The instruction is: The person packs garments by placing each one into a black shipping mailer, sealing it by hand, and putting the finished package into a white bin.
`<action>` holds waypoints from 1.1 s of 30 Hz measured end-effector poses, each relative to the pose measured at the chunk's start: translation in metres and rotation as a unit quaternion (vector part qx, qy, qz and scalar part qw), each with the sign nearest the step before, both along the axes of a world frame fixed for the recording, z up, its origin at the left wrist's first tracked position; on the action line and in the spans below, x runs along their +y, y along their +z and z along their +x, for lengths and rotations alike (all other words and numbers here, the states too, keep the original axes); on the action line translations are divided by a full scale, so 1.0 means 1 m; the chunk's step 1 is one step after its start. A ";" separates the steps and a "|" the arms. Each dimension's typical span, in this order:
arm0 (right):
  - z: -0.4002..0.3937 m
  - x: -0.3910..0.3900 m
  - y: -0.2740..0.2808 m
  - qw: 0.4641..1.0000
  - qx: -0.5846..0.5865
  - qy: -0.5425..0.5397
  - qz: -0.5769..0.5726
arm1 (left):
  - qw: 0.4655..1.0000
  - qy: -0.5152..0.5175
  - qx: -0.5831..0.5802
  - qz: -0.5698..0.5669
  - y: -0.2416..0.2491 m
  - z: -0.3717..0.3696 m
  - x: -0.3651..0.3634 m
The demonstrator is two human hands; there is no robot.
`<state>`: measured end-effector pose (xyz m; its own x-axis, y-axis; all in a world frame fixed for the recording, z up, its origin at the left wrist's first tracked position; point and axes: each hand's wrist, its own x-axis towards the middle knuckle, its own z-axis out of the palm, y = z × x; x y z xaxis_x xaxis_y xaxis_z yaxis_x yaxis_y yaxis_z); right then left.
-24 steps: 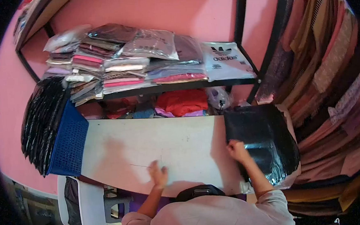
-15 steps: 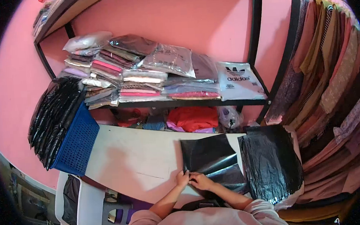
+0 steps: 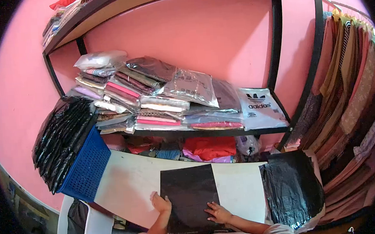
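Note:
A black plastic bag (image 3: 190, 189) lies flat and upright on the white table. At its left edge is my left hand (image 3: 160, 203), thumb and fingers apart, with the fingers slightly blurred and nothing clearly held. My right hand (image 3: 219, 213) rests on the bag's lower right part with its fingers spread. Further right, a stack of shiny black plastic bags (image 3: 293, 190) lies on the table.
A blue basket (image 3: 87, 166) of folded black packages (image 3: 64, 141) stands at the left, above a white bin (image 3: 91, 230). Behind the table, a shelf (image 3: 222, 132) holds clear-wrapped clothes (image 3: 161, 105). Clothes hang at the right (image 3: 344, 86). Red fabric (image 3: 210, 146) lies under the shelf.
The black bag, creased and angled before, now lies flat and further left. My hands, close together before, have moved apart and opened. The view has shifted, with more of the upper shelf showing.

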<state>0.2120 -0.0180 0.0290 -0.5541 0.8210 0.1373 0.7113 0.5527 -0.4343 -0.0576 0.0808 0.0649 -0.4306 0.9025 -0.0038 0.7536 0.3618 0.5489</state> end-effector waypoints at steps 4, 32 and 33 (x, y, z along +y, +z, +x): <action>-0.008 0.042 0.028 0.992 -0.026 0.028 -0.123 | 0.953 -0.225 0.148 0.139 -0.034 -0.006 -0.012; 0.158 0.347 0.274 0.849 -0.201 -0.231 0.431 | 0.944 -0.309 0.114 -0.025 0.031 0.006 -0.020; 0.158 0.345 0.275 0.856 -0.184 -0.232 0.424 | 0.942 -0.309 0.122 -0.051 0.032 0.007 -0.019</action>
<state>0.3702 0.3271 0.3038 -0.3296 0.6554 0.6795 0.9419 0.1793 0.2839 -0.0506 0.0615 0.0969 0.1770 0.9815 -0.0729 0.9369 -0.1454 0.3178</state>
